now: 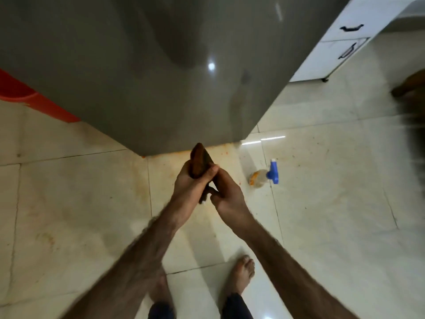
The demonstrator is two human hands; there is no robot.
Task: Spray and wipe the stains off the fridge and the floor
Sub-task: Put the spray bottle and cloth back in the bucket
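Underfoot, stained floor (92, 203), grey fridge (138, 77) ahead

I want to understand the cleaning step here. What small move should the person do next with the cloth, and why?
Probably bend down and wipe the orange stain along the base of the fridge. Both the left hand and the right hand already grip the folded, soiled cloth just above that streak, and the spray bottle lies set aside on the floor.

Dark cloth (200, 162) mostly hidden in both hands; blurred brown shape (411, 84) cut off at right edge
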